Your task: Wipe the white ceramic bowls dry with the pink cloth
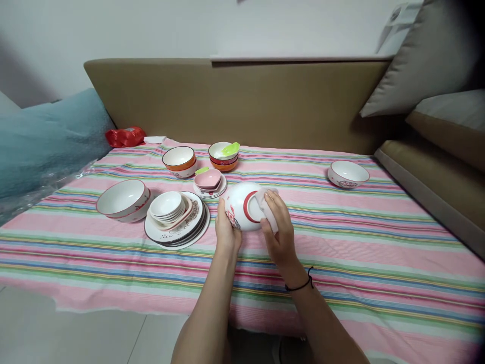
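My left hand (227, 233) grips the rim of a white bowl (240, 205) with a red ring on its foot, held tilted with the underside toward me. My right hand (278, 230) presses a small white cloth (265, 199) against the bowl's base, fingers closed over it. Both hands hover just above the striped pink tablecloth (359, 242) near the table's middle.
To the left sit a large red-rimmed bowl (123, 199), a stack of plates with small dishes on it (176, 220), a pink dish on saucers (209, 181), and two stacks of orange and red bowls (180, 161) (223, 154). One bowl (347, 174) stands alone at the right. A sofa lies behind.
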Tool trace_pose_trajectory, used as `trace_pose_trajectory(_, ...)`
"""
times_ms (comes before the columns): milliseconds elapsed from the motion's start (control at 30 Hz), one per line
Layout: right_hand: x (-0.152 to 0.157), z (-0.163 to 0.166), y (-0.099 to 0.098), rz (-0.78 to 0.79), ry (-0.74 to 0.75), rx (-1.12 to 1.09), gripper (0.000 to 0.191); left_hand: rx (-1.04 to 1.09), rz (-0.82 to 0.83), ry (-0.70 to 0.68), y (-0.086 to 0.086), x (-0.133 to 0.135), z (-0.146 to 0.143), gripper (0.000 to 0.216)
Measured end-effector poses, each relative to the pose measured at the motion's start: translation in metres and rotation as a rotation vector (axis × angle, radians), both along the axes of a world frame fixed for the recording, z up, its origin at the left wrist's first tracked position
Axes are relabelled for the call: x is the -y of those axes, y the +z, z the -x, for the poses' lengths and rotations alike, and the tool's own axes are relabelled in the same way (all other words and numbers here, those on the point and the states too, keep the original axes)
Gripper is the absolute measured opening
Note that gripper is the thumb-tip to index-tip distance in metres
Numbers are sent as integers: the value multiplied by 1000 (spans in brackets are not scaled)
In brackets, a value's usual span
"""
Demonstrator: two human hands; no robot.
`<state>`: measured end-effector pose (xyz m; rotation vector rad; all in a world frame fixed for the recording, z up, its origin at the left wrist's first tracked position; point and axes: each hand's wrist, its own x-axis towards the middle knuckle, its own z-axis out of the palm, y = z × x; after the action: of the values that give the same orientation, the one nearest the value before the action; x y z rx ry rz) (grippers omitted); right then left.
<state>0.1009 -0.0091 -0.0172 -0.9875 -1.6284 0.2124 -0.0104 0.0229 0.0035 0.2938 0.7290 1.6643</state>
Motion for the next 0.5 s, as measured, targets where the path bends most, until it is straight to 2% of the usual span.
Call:
trace_pose_trajectory(100,-1,-1,0,-29,12,51,49,-40,-7,47,-2,0,0,37)
trace_pose_trajectory(233,2,5,-1,-66,49,106,51,-7,25,33,-3,0,1,38)
trace_pose_trajectory(333,5,9,0,-44,101,73,49,22,40,46,-4,-1,3,37)
trace_pose_trajectory(500,7,5,7,40,203,-35,36,-1,79,163,-8,-5,12,34)
